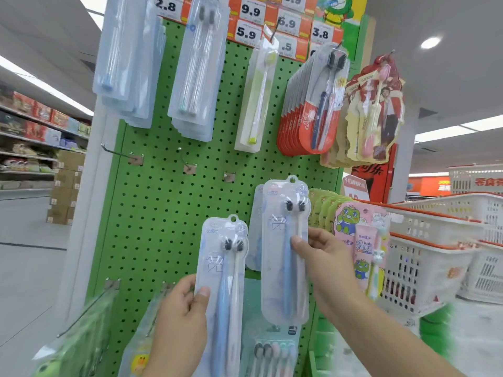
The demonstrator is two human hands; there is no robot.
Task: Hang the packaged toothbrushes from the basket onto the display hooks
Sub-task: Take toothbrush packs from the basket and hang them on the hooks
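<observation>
**Two packs up at the pegboard**

We have both arms raised in front of the green pegboard. Left hand pinches the lower toothbrush pack at its left edge, thumb on the front. Right hand pinches the upper toothbrush pack at its right edge, below an empty hook.

1. The shop scene is bright and evenly lit, with a round ceiling lamp and long light panels overhead.
2. Shadows are faint.
3. Clear blister packs show soft glare.
4. Wide-angle bending curves the edges.
5. The lower corners are smeared and blurred.
</observation>
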